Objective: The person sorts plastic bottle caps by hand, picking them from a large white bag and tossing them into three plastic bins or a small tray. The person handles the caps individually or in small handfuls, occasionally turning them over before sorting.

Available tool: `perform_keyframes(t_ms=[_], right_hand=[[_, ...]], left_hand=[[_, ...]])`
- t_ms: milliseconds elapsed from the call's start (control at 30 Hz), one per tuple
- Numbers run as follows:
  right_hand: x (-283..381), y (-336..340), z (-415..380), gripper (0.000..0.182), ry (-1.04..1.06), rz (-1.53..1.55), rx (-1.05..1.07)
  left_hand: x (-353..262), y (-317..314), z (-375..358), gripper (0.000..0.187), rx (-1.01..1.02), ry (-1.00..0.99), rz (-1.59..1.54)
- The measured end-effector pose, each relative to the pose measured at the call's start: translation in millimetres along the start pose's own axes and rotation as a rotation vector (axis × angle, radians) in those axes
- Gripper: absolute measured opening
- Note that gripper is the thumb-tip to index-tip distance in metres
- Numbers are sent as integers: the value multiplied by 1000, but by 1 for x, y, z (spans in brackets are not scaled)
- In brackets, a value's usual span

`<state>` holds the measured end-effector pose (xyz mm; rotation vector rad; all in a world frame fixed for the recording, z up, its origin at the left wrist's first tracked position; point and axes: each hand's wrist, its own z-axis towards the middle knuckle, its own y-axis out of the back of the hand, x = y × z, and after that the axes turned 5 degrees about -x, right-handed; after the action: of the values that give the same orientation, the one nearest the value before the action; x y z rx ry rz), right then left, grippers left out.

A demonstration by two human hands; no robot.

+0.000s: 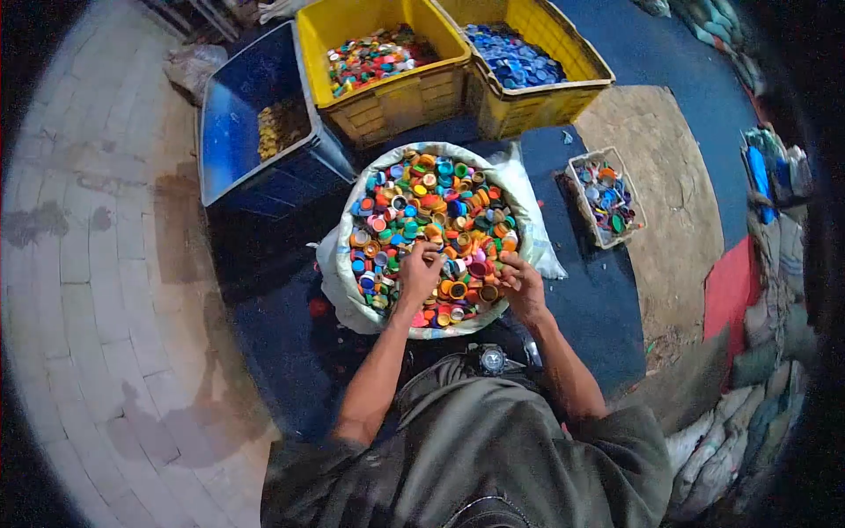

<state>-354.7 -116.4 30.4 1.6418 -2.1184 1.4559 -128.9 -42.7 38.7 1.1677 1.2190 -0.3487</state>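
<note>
A large white woven sack (345,255) with its rim rolled back stands in front of me, full of plastic bottle caps (431,202) in many colours. Over the near middle of the heap, my left hand (420,275) has its fingers curled together, and whatever they may hold is hidden. At the near right side of the sack is my right hand (525,289), its thumb and fingers bent towards each other close to the caps. Anything between those fingertips is too small to tell from the caps behind.
Behind the sack stand a blue bin (231,132) with some yellow caps, a yellow bin (396,92) with mixed caps and another yellow bin (541,101) with blue caps. A small white basket (607,239) of mixed pieces lies right, beside flattened cardboard (673,194). Filled sacks (731,440) line the right.
</note>
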Motion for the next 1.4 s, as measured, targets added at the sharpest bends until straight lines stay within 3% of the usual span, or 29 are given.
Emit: perform_keyframes(t_ms=[33,167,267,400,533,767,867,1000,1133,1167,1400], right_hand=[[6,-6,-12,42,8,-11,-118],[4,17,-16,36,48,48,-182],[2,31,-12,37,64,67,-184],[7,26,-19,41,73,17,-189],[4,33,-20,41,67,17,-176],[-7,39,-7,33,48,-67,-221],[-23,54,12,32,332,-922,-303],[-13,25,11,37,396,-1271,-291],[-24,15,20,41,460,-1379,-274],[-29,15,22,41,579,-1449,-292],[-32,0,22,36,659,-1522,-360]], left_hand=[[-8,-4,1,29,-1,-60,63],[-8,-36,8,27,13,-277,102],[-15,-50,6,28,88,-336,187],[-13,-63,-2,42,253,-391,258],[-16,-68,-7,35,220,-396,352],[-11,-64,2,21,189,-287,308],[0,-60,3,15,116,-82,46],[3,-31,1,14,231,671,-924],[3,-14,-8,20,264,688,-1187],[1,-12,-10,21,257,684,-1181],[0,-5,-22,20,149,614,-1250]])
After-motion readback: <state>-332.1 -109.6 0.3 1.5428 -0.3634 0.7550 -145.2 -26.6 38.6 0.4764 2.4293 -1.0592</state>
